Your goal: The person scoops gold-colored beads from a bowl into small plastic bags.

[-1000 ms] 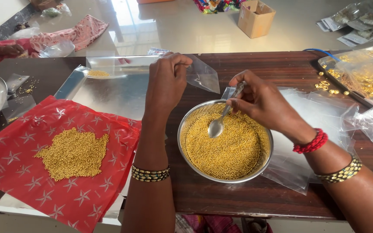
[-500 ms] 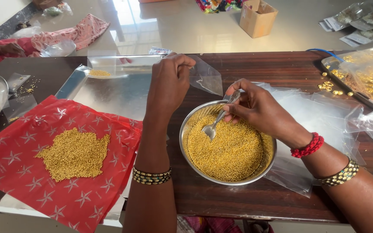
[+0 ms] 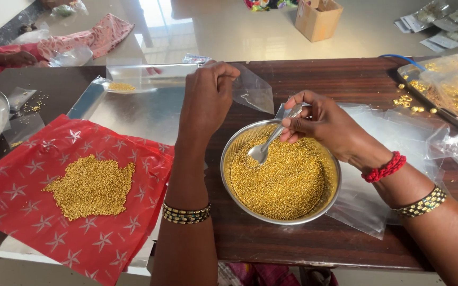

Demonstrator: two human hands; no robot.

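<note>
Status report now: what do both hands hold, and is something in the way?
Left hand pinches small clear bag. Right hand holds spoon, tip in steel bowl of gold beads. Nothing between them.

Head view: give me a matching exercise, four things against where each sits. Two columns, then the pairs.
Things:
1. small metal spoon
2. clear plastic pouch
3. loose pile of tiny gold beads
4. brown cardboard box

Places:
A. on the red star-printed sheet
B. pinched in the left hand
C. on the pale floor beyond the wooden table
D. held by the right hand, tip in the round steel bowl of gold beads

Pairs: 1-D, 2-B, 3-A, 4-C
</note>
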